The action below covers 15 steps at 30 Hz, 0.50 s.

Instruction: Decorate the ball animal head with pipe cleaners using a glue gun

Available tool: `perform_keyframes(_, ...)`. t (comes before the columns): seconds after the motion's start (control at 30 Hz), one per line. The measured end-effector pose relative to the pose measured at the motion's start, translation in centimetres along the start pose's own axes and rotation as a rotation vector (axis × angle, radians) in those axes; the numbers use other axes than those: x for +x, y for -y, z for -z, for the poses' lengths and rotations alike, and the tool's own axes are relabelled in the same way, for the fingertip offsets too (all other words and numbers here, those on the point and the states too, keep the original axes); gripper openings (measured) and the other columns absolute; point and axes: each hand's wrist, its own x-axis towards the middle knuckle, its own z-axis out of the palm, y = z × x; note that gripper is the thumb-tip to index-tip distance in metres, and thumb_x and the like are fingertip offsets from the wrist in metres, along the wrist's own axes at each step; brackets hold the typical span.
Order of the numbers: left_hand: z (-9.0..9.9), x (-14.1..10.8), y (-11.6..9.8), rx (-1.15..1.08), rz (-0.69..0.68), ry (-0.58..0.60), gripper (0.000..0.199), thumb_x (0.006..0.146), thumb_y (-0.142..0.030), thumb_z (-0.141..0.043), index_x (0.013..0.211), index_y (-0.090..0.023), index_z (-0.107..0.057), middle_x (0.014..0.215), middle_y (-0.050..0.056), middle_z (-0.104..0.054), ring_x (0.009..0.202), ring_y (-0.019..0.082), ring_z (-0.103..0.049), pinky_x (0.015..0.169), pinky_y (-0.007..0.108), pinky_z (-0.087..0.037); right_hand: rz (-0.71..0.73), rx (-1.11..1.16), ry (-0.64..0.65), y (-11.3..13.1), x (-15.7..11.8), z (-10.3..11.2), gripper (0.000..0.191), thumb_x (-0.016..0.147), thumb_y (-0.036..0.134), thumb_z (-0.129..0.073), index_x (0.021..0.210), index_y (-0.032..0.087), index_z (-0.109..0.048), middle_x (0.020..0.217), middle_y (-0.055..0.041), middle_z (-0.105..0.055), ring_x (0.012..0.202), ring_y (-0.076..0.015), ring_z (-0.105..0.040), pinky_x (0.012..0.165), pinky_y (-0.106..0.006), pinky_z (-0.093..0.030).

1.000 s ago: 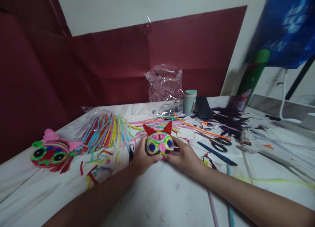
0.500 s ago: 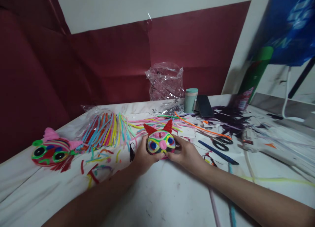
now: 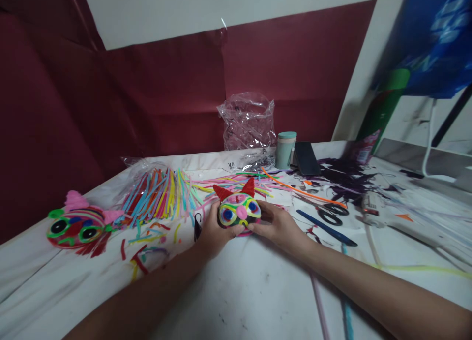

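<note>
Between my hands is a round, colourful animal head (image 3: 241,212) with red pointed ears, blue eyes and a pink nose, facing me. My left hand (image 3: 218,231) grips its left side, the thumb along the lower front edge. On its right side, my right hand (image 3: 278,228) holds it with thumb and fingers. The back and underside of the head are hidden. A second animal head (image 3: 75,228), with pink ears and green-rimmed black eyes, lies at the far left of the table.
A bundle of coloured pipe cleaners (image 3: 158,195) and cut scraps lie left of my hands. Scissors (image 3: 332,214), a dark blue strip (image 3: 326,228) and a glue gun (image 3: 398,221) are on the right. Behind stand a green jar (image 3: 285,150), a phone (image 3: 307,158) and a clear plastic bag (image 3: 249,123).
The held animal head has shifted slightly left and tilted a little, with both hands still on it. The other things have stayed in place.
</note>
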Motion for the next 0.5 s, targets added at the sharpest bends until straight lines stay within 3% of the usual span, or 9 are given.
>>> perform_keyframes(0.2, 0.55, 0.48, 0.61, -0.071, -0.044, 0.108, 0.072, 0.06, -0.036, -0.075, 0.121, -0.019, -0.041, 0.12, 0.01, -0.057, 0.11, 0.026, -0.054, 0.09, 0.036, -0.045, -0.03, -0.034, -0.031, 0.09, 0.05, 0.04, 0.049, 0.067, 0.029, -0.071, 0.112, 0.016, -0.058, 0.103, -0.0082, -0.067, 0.092, -0.024, -0.063, 0.083, -0.036, -0.05)
perform_keyframes(0.37, 0.78, 0.64, 0.4, -0.028, 0.001, -0.004, 0.05, 0.079, -0.045, -0.05, 0.123, -0.021, -0.047, 0.134, 0.007, -0.048, 0.126, 0.024, -0.04, 0.102, 0.036, -0.036, -0.089, -0.001, -0.049, 0.52, 0.32, 0.13, 0.039, 0.066, 0.028, -0.069, 0.103, 0.015, -0.062, 0.101, -0.0077, -0.068, 0.088, -0.0229, -0.063, 0.08, -0.035, -0.05)
perform_keyframes(0.5, 0.39, 0.78, 0.61, -0.039, -0.027, 0.033, 0.057, 0.072, -0.038, -0.061, 0.123, -0.02, -0.045, 0.129, 0.008, -0.052, 0.121, 0.025, -0.046, 0.1, 0.038, -0.039, -0.109, -0.003, -0.061, 0.27, 0.44, 0.14, 0.043, 0.065, 0.03, -0.07, 0.105, 0.015, -0.062, 0.102, -0.0085, -0.068, 0.089, -0.0246, -0.063, 0.079, -0.036, -0.05)
